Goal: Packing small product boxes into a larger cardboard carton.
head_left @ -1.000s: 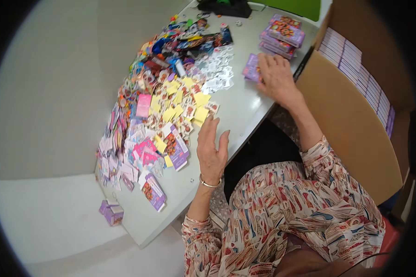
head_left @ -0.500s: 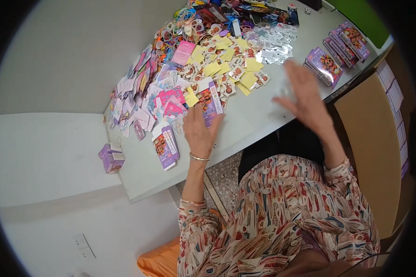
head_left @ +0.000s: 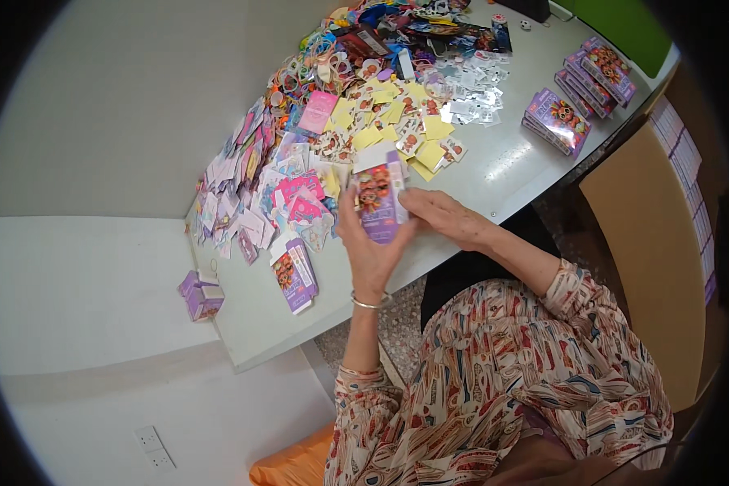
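A purple printed carton (head_left: 376, 193) with a white flap up at its far end is held between both hands over the table's near edge. My left hand (head_left: 368, 247) wraps round its left side and lower end, thumb and fingers closed on it. From the right, my right hand (head_left: 445, 217) grips the carton's right edge with its fingertips. Left of my left hand, flat purple cartons (head_left: 295, 275) lie on the table. Just beyond the held carton spread small character cards with yellow paper slips (head_left: 370, 138). Pink cards (head_left: 304, 197) lie to the left of these.
Stacked filled-looking purple boxes (head_left: 557, 121) stand at the table's right. Silver-white packets (head_left: 471, 93) and a heap of colourful trinkets (head_left: 320, 69) lie at the back. A purple box (head_left: 200, 296) sits by the left edge. A large cardboard box (head_left: 648, 243) stands at the right.
My right hand has swung left from the table's right side onto the carton. My left hand has closed round the carton, which is now lifted toward me. The view has shifted slightly.
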Available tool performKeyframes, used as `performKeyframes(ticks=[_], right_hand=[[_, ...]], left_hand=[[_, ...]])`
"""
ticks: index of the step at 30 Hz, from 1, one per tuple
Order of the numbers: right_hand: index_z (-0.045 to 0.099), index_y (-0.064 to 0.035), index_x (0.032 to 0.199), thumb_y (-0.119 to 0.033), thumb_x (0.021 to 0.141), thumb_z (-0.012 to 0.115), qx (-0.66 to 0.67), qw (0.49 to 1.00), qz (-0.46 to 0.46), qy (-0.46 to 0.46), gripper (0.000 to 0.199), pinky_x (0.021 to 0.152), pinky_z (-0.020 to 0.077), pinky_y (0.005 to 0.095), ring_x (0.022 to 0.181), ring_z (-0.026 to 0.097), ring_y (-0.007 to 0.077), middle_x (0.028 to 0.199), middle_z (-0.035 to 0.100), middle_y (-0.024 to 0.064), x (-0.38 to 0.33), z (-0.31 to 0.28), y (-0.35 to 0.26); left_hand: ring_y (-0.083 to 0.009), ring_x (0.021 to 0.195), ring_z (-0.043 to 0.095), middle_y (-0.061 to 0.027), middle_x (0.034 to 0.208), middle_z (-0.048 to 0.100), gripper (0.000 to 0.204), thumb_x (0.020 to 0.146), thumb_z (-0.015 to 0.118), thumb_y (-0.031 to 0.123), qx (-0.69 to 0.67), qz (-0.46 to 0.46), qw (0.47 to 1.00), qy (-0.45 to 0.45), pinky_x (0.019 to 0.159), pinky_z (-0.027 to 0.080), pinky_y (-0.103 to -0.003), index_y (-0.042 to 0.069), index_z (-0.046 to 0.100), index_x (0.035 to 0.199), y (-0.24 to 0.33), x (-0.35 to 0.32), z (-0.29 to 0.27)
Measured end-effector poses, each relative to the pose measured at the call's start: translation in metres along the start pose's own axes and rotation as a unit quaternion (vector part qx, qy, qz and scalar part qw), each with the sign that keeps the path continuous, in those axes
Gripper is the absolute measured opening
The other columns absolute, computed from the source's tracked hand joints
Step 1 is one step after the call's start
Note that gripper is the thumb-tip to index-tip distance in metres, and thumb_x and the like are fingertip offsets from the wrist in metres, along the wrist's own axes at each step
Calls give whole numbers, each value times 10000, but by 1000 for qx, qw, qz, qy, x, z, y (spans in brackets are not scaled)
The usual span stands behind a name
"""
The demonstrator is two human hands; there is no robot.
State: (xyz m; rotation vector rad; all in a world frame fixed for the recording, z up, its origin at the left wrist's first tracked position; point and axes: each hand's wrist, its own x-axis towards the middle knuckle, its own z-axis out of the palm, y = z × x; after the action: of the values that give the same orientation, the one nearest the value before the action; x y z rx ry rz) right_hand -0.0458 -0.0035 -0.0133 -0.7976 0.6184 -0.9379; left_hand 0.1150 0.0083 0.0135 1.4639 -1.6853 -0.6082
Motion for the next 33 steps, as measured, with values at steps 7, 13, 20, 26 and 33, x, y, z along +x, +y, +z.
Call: performKeyframes(ticks=[7, 13, 20, 26, 33], right_hand=[[662, 18, 1051, -260, 965, 566, -38, 998, -15, 51, 306, 733, 494, 215, 813, 617, 52, 921, 687, 23, 3, -31, -18], [498, 76, 1191, -404, 771, 760, -456, 860, -133, 185, 689, 820, 502, 350, 935, 631, 250, 1037, 635, 175, -10, -16, -33], [317, 80, 1306, -409, 590, 854, -547, 803, -124, 200, 1020, 924, 430, 449, 1095, 502, 425, 1174, 485, 278, -18, 1, -27], [338, 73, 1298, -244, 561, 853, -633, 678, -303, 220, 953, 930, 414, 442, 1078, 488, 403, 1157, 475, 241, -20, 1, -20], [322, 64, 1320, -218, 562, 855, -658, 656, -312, 198, 968, 898, 420, 429, 1054, 491, 391, 1167, 467, 235, -31, -4, -17]], left_hand=[[-92, 872, 570, -95, 1190, 562, 622, 838, 696, 64, -355, -89, 930, -30, 701, 473, -221, -5, 392, 1377, 8, 1, 2], [-64, 596, 557, -20, 701, 626, 103, 925, 612, 71, -289, -105, 951, -34, 540, 452, -204, -22, 611, 969, 10, 14, 1], [-102, 680, 613, -104, 942, 639, 167, 896, 634, 34, -309, -47, 950, 12, 567, 503, -221, -24, 582, 1044, 17, 8, 19], [-138, 951, 622, -135, 1204, 553, 371, 861, 673, 40, -13, 93, 996, 11, 727, 535, -243, 16, 591, 1222, 21, 12, 13], [-101, 980, 576, -70, 1162, 583, 294, 840, 705, 55, -319, -128, 932, -113, 794, 478, -231, 19, 657, 1127, 13, 15, -3]])
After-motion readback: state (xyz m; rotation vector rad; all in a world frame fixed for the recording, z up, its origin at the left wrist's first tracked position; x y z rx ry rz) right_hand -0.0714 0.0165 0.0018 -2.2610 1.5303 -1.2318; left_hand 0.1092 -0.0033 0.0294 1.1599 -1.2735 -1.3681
